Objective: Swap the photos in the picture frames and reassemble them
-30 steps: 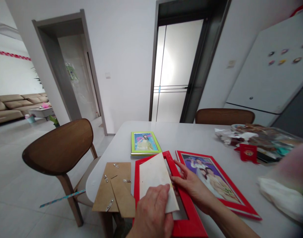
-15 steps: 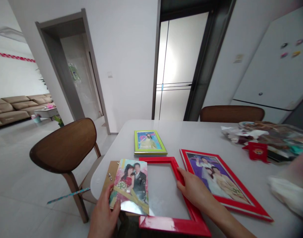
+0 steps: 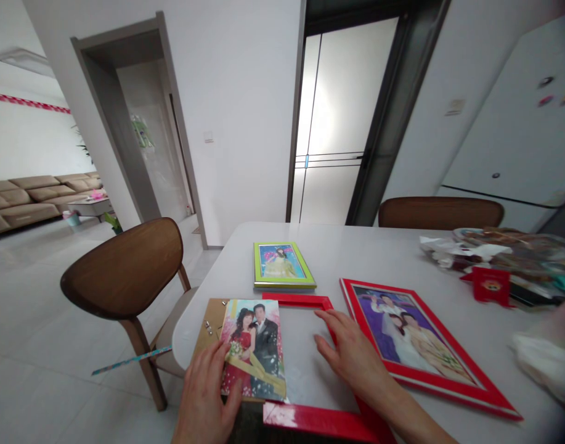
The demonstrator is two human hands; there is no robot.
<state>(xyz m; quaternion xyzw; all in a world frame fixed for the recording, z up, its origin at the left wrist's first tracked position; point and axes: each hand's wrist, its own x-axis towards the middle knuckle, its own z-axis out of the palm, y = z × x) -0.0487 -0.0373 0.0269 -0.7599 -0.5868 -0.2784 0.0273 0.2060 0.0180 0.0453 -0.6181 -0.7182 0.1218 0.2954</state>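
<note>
A photo print of a couple (image 3: 259,348) lies over a brown backing board (image 3: 208,333) at the table's near left edge. My left hand (image 3: 211,382) rests on the print's left side, fingers apart. Partly beneath the print is an empty red frame (image 3: 305,419), its opening showing the white tabletop. Over that frame's right side, my right hand (image 3: 351,354) has its fingers spread and holds nothing. To its right lies a second red frame (image 3: 485,385) with a wedding picture in it. Behind them is a small green frame (image 3: 286,285) with a picture.
Plastic bags and papers (image 3: 517,253) and a red packet (image 3: 491,286) are on the right of the white table (image 3: 356,246). One brown chair (image 3: 125,268) stands at the left, another (image 3: 442,213) behind the table.
My right hand has let go of the empty red frame's side and moved slightly left, its fingers spreading. The print now lies flatter and a little further right, with my left hand's fingers resting on it.
</note>
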